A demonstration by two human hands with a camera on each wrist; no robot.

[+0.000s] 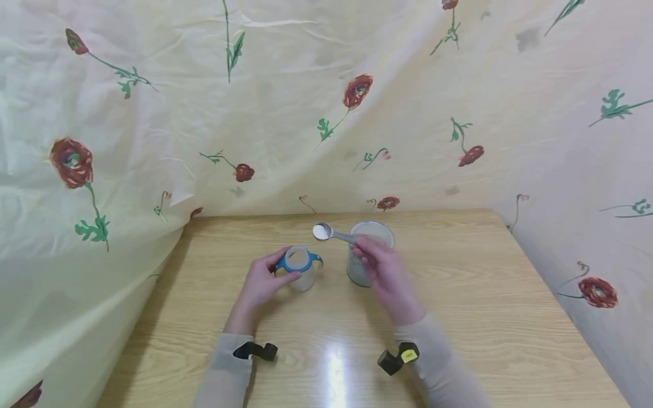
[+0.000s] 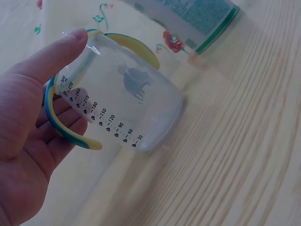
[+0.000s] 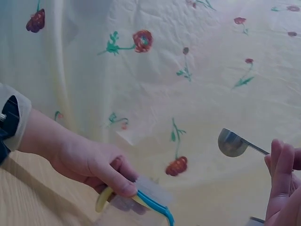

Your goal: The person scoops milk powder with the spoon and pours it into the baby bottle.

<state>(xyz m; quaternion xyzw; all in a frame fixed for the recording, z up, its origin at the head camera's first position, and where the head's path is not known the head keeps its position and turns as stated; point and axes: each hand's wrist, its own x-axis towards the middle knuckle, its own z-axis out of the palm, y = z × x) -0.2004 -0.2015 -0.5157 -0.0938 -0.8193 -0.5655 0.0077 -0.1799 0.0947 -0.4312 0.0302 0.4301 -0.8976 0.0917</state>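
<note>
My left hand grips a clear baby bottle near its neck, thumb on one side and fingers round the other. The bottle has an open top, printed measuring marks and two blue-and-yellow handles. It stands upright on the table; whether it holds anything is unclear. My right hand pinches the handle of a metal measuring spoon, held level in the air. White powder fills its bowl, which is up and to the right of the bottle. Below the right hand stands a tin can, partly hidden by it.
The pale wooden table ends at the back against a hanging floral cloth, which also drapes down the left and right sides. Black wrist cameras are strapped over both sleeves.
</note>
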